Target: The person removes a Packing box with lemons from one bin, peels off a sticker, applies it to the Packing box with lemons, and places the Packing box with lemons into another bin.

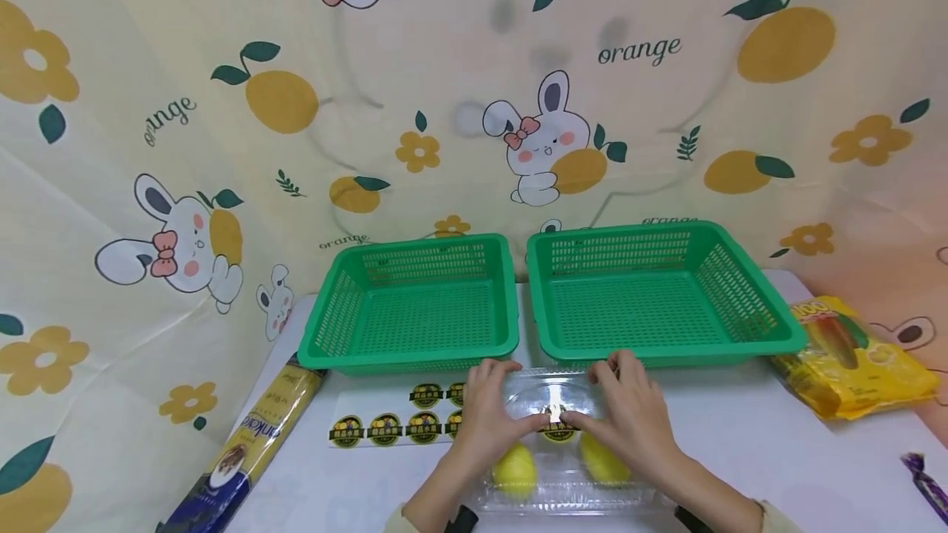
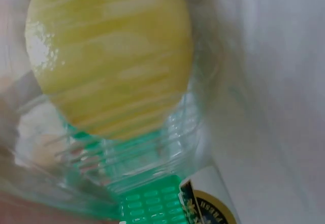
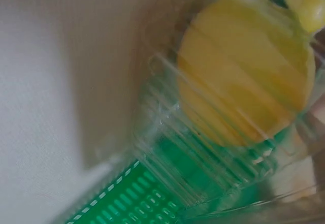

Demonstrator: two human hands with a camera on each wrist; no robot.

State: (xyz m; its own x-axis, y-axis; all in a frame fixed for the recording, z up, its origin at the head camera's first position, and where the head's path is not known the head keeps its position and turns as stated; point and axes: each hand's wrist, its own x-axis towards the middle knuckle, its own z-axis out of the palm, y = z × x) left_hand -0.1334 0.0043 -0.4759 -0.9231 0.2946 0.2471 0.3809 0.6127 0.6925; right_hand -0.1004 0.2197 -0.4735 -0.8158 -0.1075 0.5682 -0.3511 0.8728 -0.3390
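In the head view, a clear plastic clamshell box (image 1: 559, 500) with yellow, lemon-like fruits (image 1: 514, 470) inside sits at the table's near middle. A black-and-gold sticker (image 1: 559, 433) lies on its lid. My left hand (image 1: 485, 414) and right hand (image 1: 633, 414) rest on the lid from either side. Both thumbs are stretched inward and press at the sticker; the other fingers touch the lid's far edge. Each wrist view shows one yellow fruit (image 2: 109, 56) close up through the ribbed plastic wall (image 3: 172, 168); the hands' work is hidden there.
Behind the box stand two green baskets (image 1: 407, 360) (image 1: 670, 352). A white sheet of round stickers (image 1: 403, 430) lies left of the box. A gold-and-blue packet (image 1: 248, 442) is farther left. At right are a yellow snack bag (image 1: 852, 368) and a purple-wrapped sweet (image 1: 926, 484).
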